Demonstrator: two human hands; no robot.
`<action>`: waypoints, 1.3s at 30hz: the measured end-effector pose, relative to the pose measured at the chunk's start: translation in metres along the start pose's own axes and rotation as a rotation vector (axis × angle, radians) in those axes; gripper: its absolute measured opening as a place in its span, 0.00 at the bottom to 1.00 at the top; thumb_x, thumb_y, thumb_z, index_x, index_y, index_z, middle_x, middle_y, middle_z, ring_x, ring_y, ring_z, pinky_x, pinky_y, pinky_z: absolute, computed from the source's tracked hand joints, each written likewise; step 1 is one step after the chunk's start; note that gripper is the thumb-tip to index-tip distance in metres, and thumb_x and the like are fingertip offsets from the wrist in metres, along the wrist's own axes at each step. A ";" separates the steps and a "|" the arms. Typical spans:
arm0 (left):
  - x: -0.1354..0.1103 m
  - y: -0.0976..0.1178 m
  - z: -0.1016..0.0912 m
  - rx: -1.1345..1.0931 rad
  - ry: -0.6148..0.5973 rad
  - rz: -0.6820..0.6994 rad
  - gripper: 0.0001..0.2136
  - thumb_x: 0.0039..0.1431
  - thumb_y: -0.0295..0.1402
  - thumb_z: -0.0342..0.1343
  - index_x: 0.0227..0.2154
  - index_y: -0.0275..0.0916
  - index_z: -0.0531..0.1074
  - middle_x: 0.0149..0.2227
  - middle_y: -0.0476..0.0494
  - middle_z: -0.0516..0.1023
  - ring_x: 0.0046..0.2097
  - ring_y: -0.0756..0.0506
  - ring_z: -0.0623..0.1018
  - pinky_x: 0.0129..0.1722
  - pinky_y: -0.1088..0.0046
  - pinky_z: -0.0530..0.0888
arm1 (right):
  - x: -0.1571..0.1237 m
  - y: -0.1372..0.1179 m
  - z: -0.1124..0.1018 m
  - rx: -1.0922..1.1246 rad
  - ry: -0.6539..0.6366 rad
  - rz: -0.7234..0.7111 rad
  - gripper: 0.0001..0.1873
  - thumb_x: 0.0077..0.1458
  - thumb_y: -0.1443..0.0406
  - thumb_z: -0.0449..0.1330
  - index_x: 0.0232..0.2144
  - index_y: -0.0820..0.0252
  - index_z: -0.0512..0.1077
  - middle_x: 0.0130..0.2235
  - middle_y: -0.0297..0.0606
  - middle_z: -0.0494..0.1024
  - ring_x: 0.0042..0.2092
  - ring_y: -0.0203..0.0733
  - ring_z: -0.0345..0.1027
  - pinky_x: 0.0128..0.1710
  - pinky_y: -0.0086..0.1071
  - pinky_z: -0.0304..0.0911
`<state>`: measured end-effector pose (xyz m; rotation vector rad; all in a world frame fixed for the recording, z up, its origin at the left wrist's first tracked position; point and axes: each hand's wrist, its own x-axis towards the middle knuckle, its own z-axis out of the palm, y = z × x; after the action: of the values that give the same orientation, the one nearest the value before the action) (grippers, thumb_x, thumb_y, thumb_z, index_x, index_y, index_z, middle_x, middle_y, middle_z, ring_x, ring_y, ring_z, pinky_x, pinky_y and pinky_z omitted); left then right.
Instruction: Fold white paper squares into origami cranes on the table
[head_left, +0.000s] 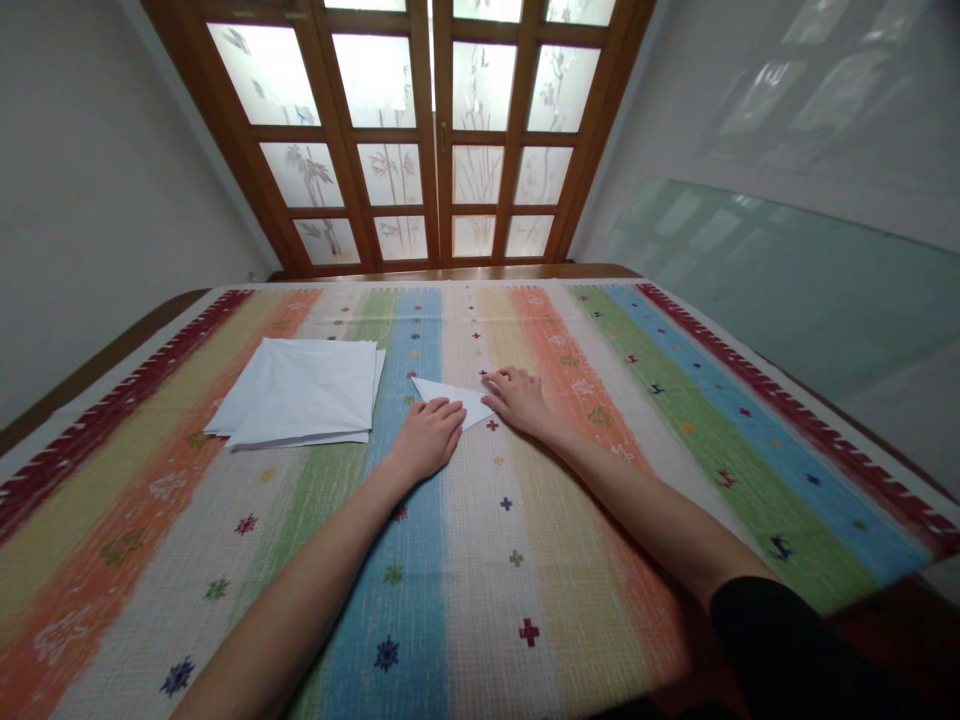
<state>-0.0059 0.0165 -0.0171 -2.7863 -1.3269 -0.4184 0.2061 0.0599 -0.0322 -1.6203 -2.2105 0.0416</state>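
Observation:
A small sheet of white paper point(451, 395), folded into a triangle, lies on the striped tablecloth in the middle of the table. Over its lower left edge rests my left hand point(431, 437), fingers bent close together and holding the paper down; the thumb is hidden. At the paper's right corner, my right hand point(519, 400) grips with thumb and curled fingers, its index finger reaching along the far side. To the left, apart from both hands, sits a stack of white paper sheets point(304, 390) with slightly uneven edges.
The tablecloth point(469, 600) has coloured stripes with small printed figures and covers most of the table. Wooden doors with frosted panes point(435, 140) stand beyond the far edge. A pale glass panel point(787, 290) leans along the right wall.

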 end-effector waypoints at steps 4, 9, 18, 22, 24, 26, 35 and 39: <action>0.005 0.005 -0.010 0.052 -0.113 0.044 0.11 0.64 0.33 0.49 0.44 0.36 0.72 0.50 0.35 0.76 0.52 0.39 0.74 0.50 0.59 0.69 | -0.006 0.022 -0.001 0.011 0.067 0.054 0.16 0.59 0.59 0.57 0.48 0.54 0.74 0.51 0.49 0.72 0.51 0.56 0.63 0.47 0.49 0.57; 0.013 0.018 -0.020 0.162 -0.284 0.058 0.12 0.61 0.21 0.44 0.39 0.29 0.72 0.39 0.30 0.78 0.42 0.39 0.79 0.38 0.64 0.74 | -0.012 0.035 0.000 0.071 0.139 0.130 0.15 0.57 0.61 0.56 0.47 0.57 0.74 0.50 0.49 0.72 0.52 0.57 0.63 0.48 0.51 0.59; 0.021 0.013 -0.029 0.183 -0.318 0.015 0.13 0.60 0.20 0.45 0.37 0.31 0.75 0.33 0.34 0.80 0.37 0.42 0.81 0.35 0.70 0.72 | -0.011 0.036 -0.001 0.268 0.285 0.206 0.18 0.57 0.63 0.52 0.49 0.60 0.71 0.49 0.50 0.72 0.52 0.55 0.64 0.51 0.51 0.59; 0.016 -0.002 -0.021 -0.015 -0.048 -0.069 0.12 0.59 0.21 0.47 0.39 0.35 0.74 0.37 0.37 0.81 0.40 0.43 0.79 0.40 0.68 0.73 | -0.008 0.039 -0.001 0.386 0.390 0.183 0.20 0.56 0.61 0.53 0.50 0.58 0.70 0.48 0.49 0.73 0.52 0.53 0.65 0.54 0.51 0.59; 0.016 -0.007 -0.017 -0.275 0.185 -0.148 0.11 0.60 0.25 0.49 0.40 0.37 0.74 0.39 0.40 0.81 0.40 0.45 0.79 0.42 0.68 0.73 | -0.006 0.038 -0.002 0.454 0.387 0.188 0.21 0.57 0.56 0.54 0.50 0.58 0.70 0.50 0.49 0.73 0.53 0.53 0.64 0.55 0.52 0.59; 0.018 -0.010 -0.014 -0.588 0.419 -0.281 0.10 0.60 0.31 0.51 0.41 0.38 0.74 0.38 0.42 0.81 0.38 0.47 0.79 0.40 0.70 0.73 | -0.004 0.033 -0.005 0.620 0.330 0.181 0.25 0.56 0.50 0.54 0.51 0.57 0.69 0.52 0.50 0.72 0.54 0.52 0.65 0.54 0.50 0.61; 0.025 -0.006 0.004 -1.205 0.469 -0.545 0.19 0.51 0.40 0.57 0.44 0.34 0.70 0.37 0.40 0.79 0.36 0.45 0.79 0.36 0.68 0.76 | -0.016 -0.026 -0.014 1.415 -0.177 0.182 0.22 0.44 0.53 0.66 0.40 0.57 0.73 0.32 0.35 0.75 0.24 0.34 0.64 0.24 0.30 0.61; 0.017 0.002 0.005 -0.803 0.416 -0.393 0.22 0.53 0.33 0.56 0.52 0.34 0.66 0.52 0.32 0.73 0.55 0.39 0.73 0.55 0.57 0.69 | -0.016 -0.034 -0.013 1.335 -0.072 0.279 0.11 0.41 0.63 0.64 0.31 0.57 0.73 0.28 0.34 0.75 0.24 0.34 0.64 0.23 0.29 0.60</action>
<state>0.0067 0.0286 -0.0174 -2.6354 -1.8800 -1.7816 0.1835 0.0315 -0.0169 -1.0432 -1.3052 1.3255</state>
